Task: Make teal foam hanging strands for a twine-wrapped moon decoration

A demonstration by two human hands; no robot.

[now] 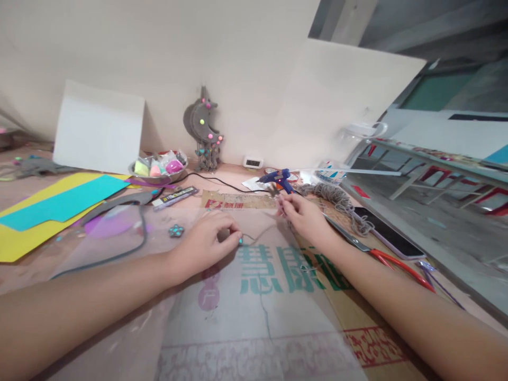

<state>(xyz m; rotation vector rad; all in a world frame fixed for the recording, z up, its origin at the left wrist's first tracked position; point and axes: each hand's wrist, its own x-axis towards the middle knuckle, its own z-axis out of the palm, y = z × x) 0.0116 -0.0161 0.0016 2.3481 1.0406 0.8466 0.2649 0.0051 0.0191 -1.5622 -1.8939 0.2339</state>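
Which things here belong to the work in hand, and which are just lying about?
Likely in the job: thin cord between left hand and right hand; turquoise piece at the left thumb; translucent sheet underneath; probably grey yarn, glue gun.

Apparently just lying about: phone, white clock, yellow sheet.

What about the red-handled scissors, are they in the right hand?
No, the scissors lie beside the right forearm, apart from the right hand.
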